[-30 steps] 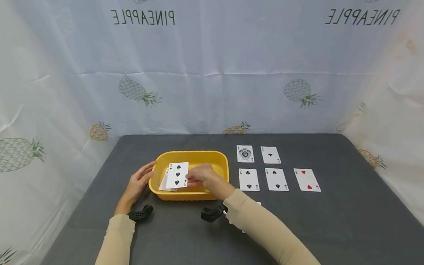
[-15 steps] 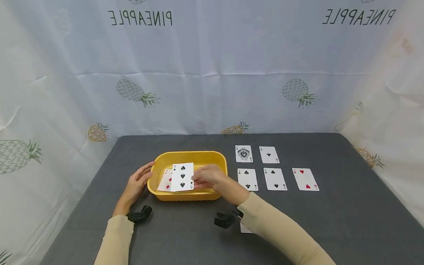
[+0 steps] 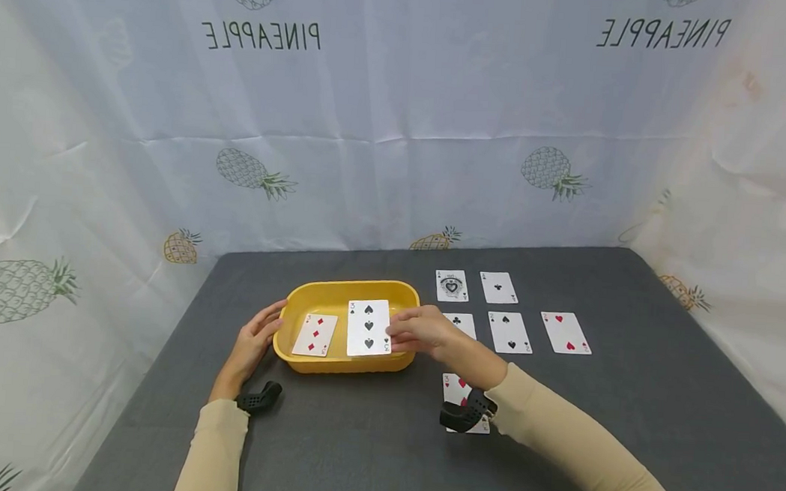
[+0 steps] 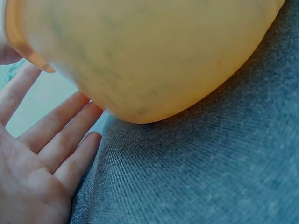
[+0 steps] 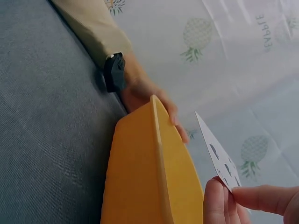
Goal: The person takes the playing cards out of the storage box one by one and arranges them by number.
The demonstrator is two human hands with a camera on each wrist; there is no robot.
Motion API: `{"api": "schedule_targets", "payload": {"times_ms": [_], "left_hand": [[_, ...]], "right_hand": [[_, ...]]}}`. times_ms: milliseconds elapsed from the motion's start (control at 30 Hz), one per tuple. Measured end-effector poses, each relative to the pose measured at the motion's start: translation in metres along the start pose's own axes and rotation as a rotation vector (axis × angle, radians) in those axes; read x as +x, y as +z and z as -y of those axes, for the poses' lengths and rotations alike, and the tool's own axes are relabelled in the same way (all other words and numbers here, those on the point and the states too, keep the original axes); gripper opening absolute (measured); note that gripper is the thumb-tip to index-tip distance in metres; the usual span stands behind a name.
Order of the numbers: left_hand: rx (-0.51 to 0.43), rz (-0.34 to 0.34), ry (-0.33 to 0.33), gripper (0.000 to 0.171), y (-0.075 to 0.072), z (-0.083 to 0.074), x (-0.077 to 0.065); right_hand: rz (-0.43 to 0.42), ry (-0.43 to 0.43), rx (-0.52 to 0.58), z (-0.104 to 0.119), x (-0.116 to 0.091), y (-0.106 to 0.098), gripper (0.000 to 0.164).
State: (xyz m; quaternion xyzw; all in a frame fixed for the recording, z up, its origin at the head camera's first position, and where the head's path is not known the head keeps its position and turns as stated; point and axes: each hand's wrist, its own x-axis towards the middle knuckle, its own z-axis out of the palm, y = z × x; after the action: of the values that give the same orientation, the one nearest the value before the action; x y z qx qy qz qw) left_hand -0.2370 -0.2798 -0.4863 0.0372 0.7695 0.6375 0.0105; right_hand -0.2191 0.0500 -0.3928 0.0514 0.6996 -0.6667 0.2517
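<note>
My right hand (image 3: 424,331) pinches the right edge of a three of spades (image 3: 369,328) between thumb and fingers, holding it up over the yellow tub (image 3: 331,366). In the right wrist view the card (image 5: 216,151) stands tilted beside the tub's rim. At the tub's left end, my left hand (image 3: 256,342) holds the wall. Its thumb lies over the rim and its long fingers (image 4: 58,123) reach along the outside, as the left wrist view shows. Inside the tub, at the left, a three of diamonds (image 3: 315,335) lies face up.
Right of the tub, face-up cards lie in rows: an ornate ace (image 3: 453,286), an ace of clubs (image 3: 499,288), then a two of clubs (image 3: 460,325), two of spades (image 3: 510,333) and two of hearts (image 3: 566,333). A red three (image 3: 455,388) lies partly under my right wrist.
My right hand has carried the three of spades rightward across the tub, uncovering the three of diamonds. More of the red three on the table shows. The left hand stays on the tub.
</note>
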Motion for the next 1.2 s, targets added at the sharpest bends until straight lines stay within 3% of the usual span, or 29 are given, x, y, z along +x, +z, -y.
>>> {"api": "schedule_targets", "payload": {"times_ms": [433, 900, 1200], "left_hand": [[0.003, -0.003, -0.023, 0.057, 0.001, 0.000, -0.001], [-0.010, 0.007, -0.010, 0.057, 0.001, 0.000, -0.001], [-0.018, 0.005, -0.011, 0.056, 0.001, 0.001, 0.000]], "right_hand": [[-0.008, -0.046, -0.152, -0.016, -0.025, -0.063, 0.031], [0.012, -0.021, -0.199, -0.041, -0.047, -0.120, 0.028], [0.001, 0.040, -0.196, -0.067, -0.058, -0.155, 0.023]]}}
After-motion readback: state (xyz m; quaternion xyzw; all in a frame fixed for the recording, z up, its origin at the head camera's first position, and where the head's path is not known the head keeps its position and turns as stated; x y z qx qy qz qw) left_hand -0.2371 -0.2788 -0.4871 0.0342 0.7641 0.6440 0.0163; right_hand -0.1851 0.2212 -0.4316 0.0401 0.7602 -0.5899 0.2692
